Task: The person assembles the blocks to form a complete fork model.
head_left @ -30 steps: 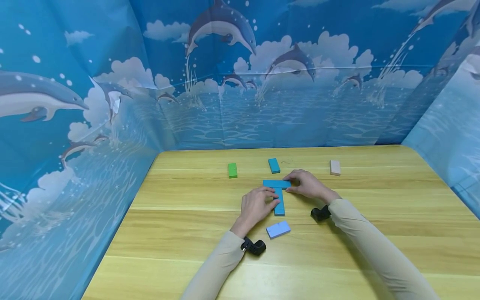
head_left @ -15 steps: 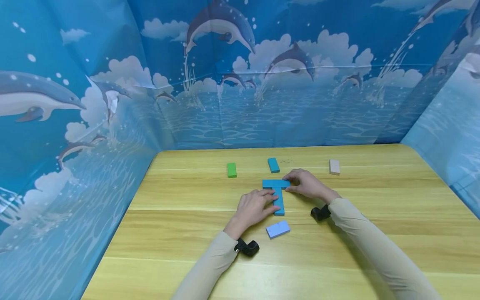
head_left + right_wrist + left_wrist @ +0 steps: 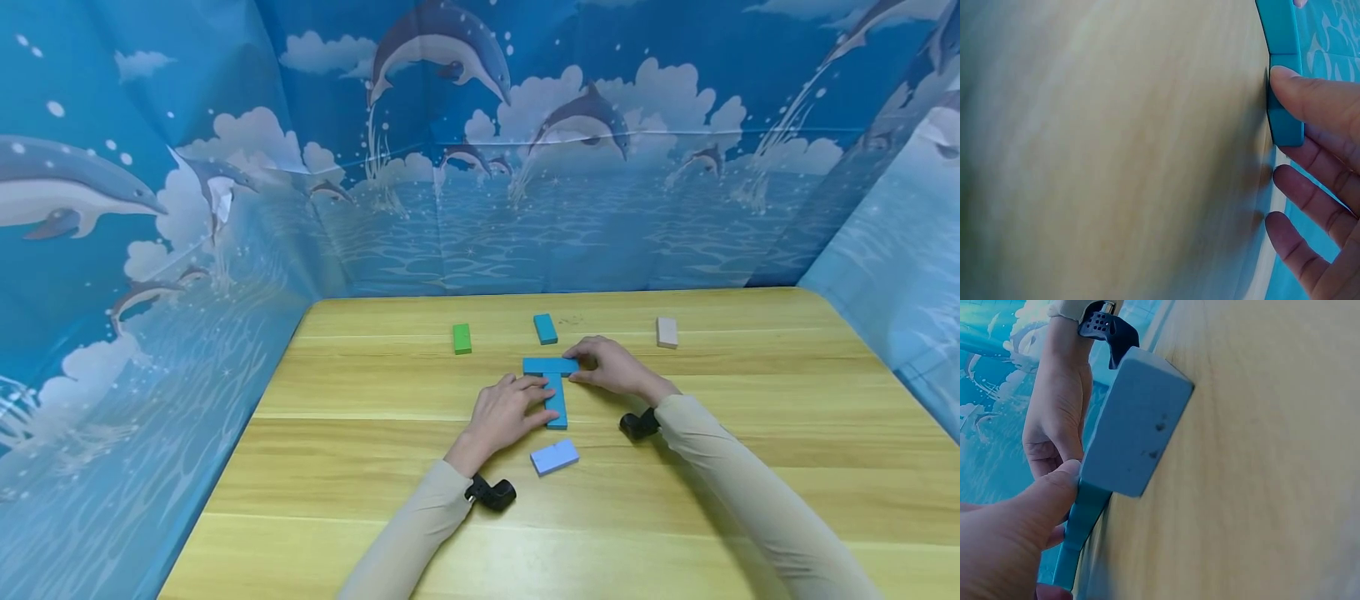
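Several flat blue blocks lie in a T on the table, with a crosswise bar (image 3: 542,367) and a stem (image 3: 557,407) running toward the person. My right hand (image 3: 611,367) pinches the bar's right end, thumb on the near side and index finger on the far side; in the right wrist view its other fingers stand apart from the block. My left hand (image 3: 501,417) holds the stem from the left, its thumb and fingertips on the block and partly covering it. A lavender block (image 3: 555,457) lies just in front of the stem, touched by neither hand.
Behind the T lie a green block (image 3: 462,339), another blue block (image 3: 545,328) and a pale beige block (image 3: 667,332). The wooden table (image 3: 337,467) ends at a dolphin-print sheet (image 3: 487,233) at the back and sides.
My left hand has shifted slightly left and its fingers have spread a little on the stem. The right hand stays at the bar's end. The blocks look unmoved.
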Motion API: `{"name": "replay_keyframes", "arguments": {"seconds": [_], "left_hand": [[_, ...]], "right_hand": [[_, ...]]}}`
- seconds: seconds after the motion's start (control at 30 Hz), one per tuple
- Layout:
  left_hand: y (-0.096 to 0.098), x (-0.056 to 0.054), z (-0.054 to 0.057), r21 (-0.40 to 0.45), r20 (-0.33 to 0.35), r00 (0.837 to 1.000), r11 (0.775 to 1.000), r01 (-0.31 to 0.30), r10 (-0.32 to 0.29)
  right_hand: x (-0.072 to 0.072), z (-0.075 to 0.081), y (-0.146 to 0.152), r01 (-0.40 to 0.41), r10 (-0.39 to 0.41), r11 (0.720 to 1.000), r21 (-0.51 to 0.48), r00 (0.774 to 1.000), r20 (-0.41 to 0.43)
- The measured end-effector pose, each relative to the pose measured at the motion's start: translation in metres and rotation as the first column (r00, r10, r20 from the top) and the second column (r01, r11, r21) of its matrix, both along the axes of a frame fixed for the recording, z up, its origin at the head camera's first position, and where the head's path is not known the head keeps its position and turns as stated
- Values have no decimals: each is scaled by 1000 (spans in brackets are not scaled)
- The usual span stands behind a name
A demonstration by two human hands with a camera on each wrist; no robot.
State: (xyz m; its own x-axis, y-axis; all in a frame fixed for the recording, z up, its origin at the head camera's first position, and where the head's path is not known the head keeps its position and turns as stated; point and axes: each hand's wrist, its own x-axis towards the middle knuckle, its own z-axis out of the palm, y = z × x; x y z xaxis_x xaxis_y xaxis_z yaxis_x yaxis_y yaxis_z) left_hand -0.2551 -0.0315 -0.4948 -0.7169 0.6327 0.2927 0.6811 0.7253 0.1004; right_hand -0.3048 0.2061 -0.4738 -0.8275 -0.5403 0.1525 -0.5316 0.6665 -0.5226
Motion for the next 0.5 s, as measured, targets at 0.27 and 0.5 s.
{"name": "replay_keyframes", "arguments": {"seconds": [0.27, 0.5], "left_hand": [[-1, -1, -2, 77, 59, 998, 997, 1, -6], [1, -3, 3, 43, 81, 997, 999, 6, -10]], "right_hand": [[0, -1, 1, 7, -7, 1000, -2, 1000, 8], [-3, -4, 2, 2, -2, 1000, -15, 1000, 24]]}}
